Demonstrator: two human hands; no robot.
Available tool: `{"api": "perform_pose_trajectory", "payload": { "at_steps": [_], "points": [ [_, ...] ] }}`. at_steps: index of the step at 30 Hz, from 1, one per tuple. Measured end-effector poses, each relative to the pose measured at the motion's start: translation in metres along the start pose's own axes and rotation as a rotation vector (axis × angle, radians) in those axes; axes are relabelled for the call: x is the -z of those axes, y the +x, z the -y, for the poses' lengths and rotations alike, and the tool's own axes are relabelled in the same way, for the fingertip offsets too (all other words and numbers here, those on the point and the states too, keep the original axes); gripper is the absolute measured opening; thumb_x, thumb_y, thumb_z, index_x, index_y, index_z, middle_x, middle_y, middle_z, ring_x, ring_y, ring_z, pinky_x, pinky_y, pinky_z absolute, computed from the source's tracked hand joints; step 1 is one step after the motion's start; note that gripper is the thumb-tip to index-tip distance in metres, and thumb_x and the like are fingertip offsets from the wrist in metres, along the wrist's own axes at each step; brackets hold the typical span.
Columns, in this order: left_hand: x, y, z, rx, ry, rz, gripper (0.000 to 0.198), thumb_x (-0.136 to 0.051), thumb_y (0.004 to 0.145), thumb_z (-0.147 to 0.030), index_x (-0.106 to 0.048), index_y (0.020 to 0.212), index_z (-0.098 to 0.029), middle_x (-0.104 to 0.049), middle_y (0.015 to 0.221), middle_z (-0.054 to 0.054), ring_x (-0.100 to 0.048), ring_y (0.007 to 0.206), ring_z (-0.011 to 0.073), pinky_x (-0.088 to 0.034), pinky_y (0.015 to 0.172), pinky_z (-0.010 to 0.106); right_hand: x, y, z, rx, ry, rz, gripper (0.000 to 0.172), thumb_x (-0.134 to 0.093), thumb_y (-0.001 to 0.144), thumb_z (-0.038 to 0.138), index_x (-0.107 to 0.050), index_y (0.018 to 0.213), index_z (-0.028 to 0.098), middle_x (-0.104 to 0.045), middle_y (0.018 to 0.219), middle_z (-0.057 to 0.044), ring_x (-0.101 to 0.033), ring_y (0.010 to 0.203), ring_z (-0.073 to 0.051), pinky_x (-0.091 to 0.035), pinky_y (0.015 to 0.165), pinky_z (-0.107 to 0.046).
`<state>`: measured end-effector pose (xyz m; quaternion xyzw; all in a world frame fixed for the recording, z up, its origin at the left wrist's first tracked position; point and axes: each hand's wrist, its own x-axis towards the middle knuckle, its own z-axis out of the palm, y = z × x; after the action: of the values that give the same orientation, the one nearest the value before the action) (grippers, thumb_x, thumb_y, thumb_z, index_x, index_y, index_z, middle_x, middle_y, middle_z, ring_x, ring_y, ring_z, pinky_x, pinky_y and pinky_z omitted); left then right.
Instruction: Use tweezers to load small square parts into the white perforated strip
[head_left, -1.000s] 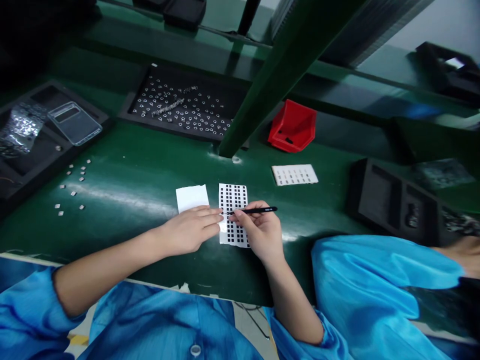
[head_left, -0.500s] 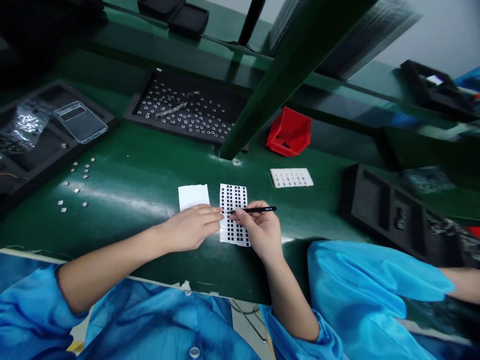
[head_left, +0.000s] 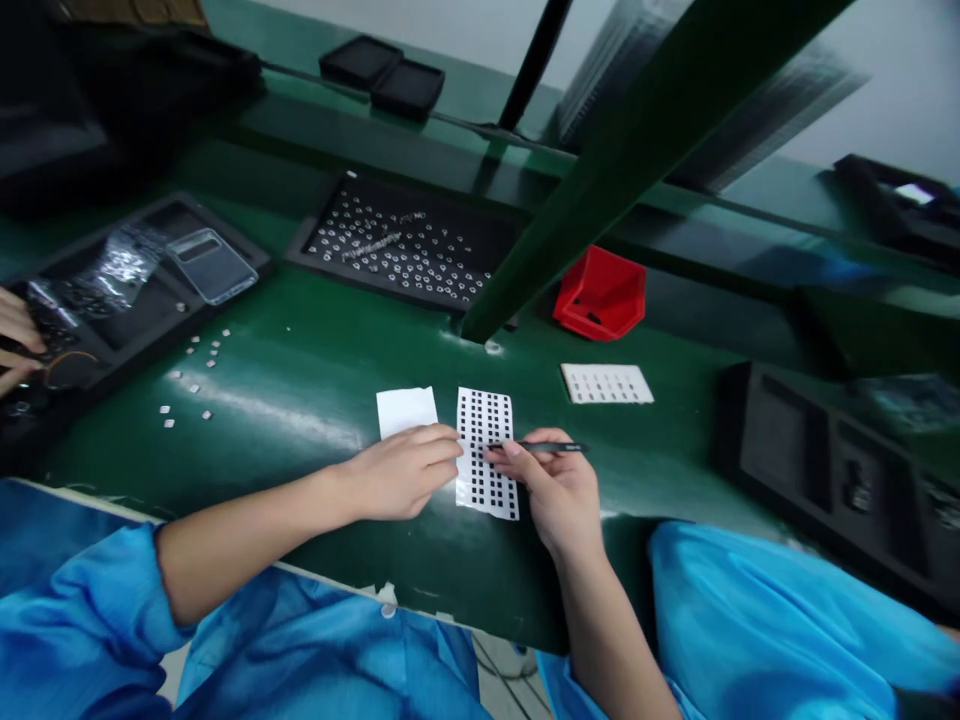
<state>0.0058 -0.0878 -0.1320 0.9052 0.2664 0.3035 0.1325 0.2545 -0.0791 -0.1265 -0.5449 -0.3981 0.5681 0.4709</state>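
Green surface (head_left: pixel 255 460) below: I'm resting my open left hand (head_left: pixel 401 472) against a black-squared sheet (head_left: pixel 484 452) while my right hand (head_left: pixel 551 490) is pinching black tweezers (head_left: pixel 551 447).

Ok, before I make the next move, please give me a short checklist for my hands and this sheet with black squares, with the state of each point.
Left hand resting on the black-squared sheet: ok, fingertips at its edge.
Tweezers held in right hand: ok.
Anything caught in the tweezer tips: cannot tell, too small.
White paper apart from the sheet: ok.
Loose metal pieces away from both hands: ok.
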Motion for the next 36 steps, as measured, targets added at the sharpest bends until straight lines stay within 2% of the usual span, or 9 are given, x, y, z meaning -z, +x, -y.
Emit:
{"api": "perform_pose_trajectory", "payload": {
  "at_steps": [3, 6, 11, 16, 21, 25, 27, 31, 36],
  "points": [
    [0.005, 0.003, 0.0, 0.157, -0.192, -0.173, 0.023, -0.057, 0.102, -0.011, -0.08, 0.101, -0.012, -0.082, 0.102, 0.014, -0.077, 0.099, 0.0247, -0.067, 0.089, 0.038, 0.002, 0.002, 0.013, 0.024, 0.031, 0.014, 0.06, -0.107, 0.071, 0.051, -0.062, 0.099, 0.024, -0.086, 0.078, -0.008, -0.088, 0.073, -0.024, -0.071, 0.066, -0.021],
    [0.011, 0.005, 0.002, 0.393, -0.349, -0.272, 0.019, -0.063, 0.103, -0.015, -0.082, 0.102, -0.016, -0.083, 0.1, 0.01, -0.077, 0.092, 0.0207, -0.064, 0.085, 0.034, -0.005, 0.005, 0.035, 0.088, 0.037, 0.035, 0.056, -0.108, 0.073, 0.045, -0.063, 0.099, 0.023, -0.086, 0.078, -0.008, -0.088, 0.072, -0.027, -0.073, 0.067, -0.025],
    [0.019, 0.007, 0.006, 0.597, -0.562, -0.247, 0.016, -0.072, 0.1, -0.022, -0.086, 0.097, -0.016, -0.084, 0.097, 0.01, -0.078, 0.089, 0.0204, -0.06, 0.082, 0.032, -0.035, 0.018, 0.061, 0.228, 0.142, 0.059, 0.047, -0.106, 0.078, 0.036, -0.066, 0.101, 0.025, -0.087, 0.082, -0.005, -0.088, 0.074, -0.024, -0.073, 0.069, -0.024],
    [0.019, 0.008, 0.004, 0.786, -0.821, -0.259, 0.014, -0.077, 0.094, -0.026, -0.086, 0.094, -0.015, -0.084, 0.094, 0.01, -0.077, 0.085, 0.0201, -0.058, 0.077, 0.03, -0.059, 0.016, 0.047, 0.138, 0.303, 0.245, 0.038, -0.101, 0.085, 0.033, -0.066, 0.097, 0.028, -0.087, 0.084, 0.0, -0.087, 0.07, -0.019, -0.071, 0.067, -0.022],
    [0.018, 0.007, -0.001, 0.836, -0.953, -0.262, 0.013, -0.079, 0.086, -0.018, -0.086, 0.097, -0.015, -0.084, 0.094, 0.008, -0.077, 0.085, 0.0196, -0.058, 0.076, 0.027, -0.066, 0.001, 0.029, -0.002, 0.324, 0.399, 0.031, -0.094, 0.093, 0.036, -0.064, 0.099, 0.028, -0.086, 0.084, 0.001, -0.087, 0.072, -0.024, -0.075, 0.074, -0.037],
    [0.025, 0.008, 0.0, 0.715, -0.863, -0.241, 0.017, -0.073, 0.087, -0.01, -0.087, 0.096, -0.014, -0.082, 0.091, 0.008, -0.075, 0.083, 0.0175, -0.056, 0.076, 0.026, -0.066, 0.001, 0.026, -0.07, 0.361, 0.397, 0.033, -0.095, 0.092, 0.037, -0.064, 0.1, 0.028, -0.086, 0.085, 0.001, -0.087, 0.071, -0.023, -0.075, 0.073, -0.035],
    [0.029, 0.01, 0.001, 0.693, -0.881, -0.207, 0.014, -0.074, 0.091, -0.014, -0.087, 0.095, -0.014, -0.081, 0.09, 0.008, -0.073, 0.082, 0.0165, -0.054, 0.074, 0.025, -0.065, 0.002, 0.027, -0.104, 0.369, 0.382, 0.036, -0.096, 0.09, 0.04, -0.064, 0.1, 0.028, -0.086, 0.085, 0.002, -0.086, 0.069, -0.021, -0.074, 0.071, -0.031],
    [0.032, 0.014, 0.004, 0.839, -1.138, -0.231, 0.013, -0.085, 0.091, -0.027, -0.088, 0.095, -0.014, -0.084, 0.093, 0.009, -0.076, 0.083, 0.0171, -0.06, 0.078, 0.027, -0.064, 0.004, 0.031, -0.144, 0.392, 0.354, 0.039, -0.098, 0.087, 0.041, -0.063, 0.099, 0.028, -0.085, 0.082, 0.004, -0.086, 0.069, -0.018, -0.073, 0.07, -0.026],
    [0.031, 0.016, 0.007, 1.065, -1.347, -0.39, 0.016, -0.094, 0.083, -0.022, -0.089, 0.096, -0.015, -0.083, 0.088, 0.006, -0.074, 0.077, 0.0122, -0.061, 0.08, 0.026, -0.062, 0.006, 0.034, -0.056, 0.345, 0.289, 0.038, -0.098, 0.088, 0.039, -0.063, 0.099, 0.028, -0.087, 0.083, 0.003, -0.086, 0.072, -0.016, -0.07, 0.071, -0.022]
  ]
}}
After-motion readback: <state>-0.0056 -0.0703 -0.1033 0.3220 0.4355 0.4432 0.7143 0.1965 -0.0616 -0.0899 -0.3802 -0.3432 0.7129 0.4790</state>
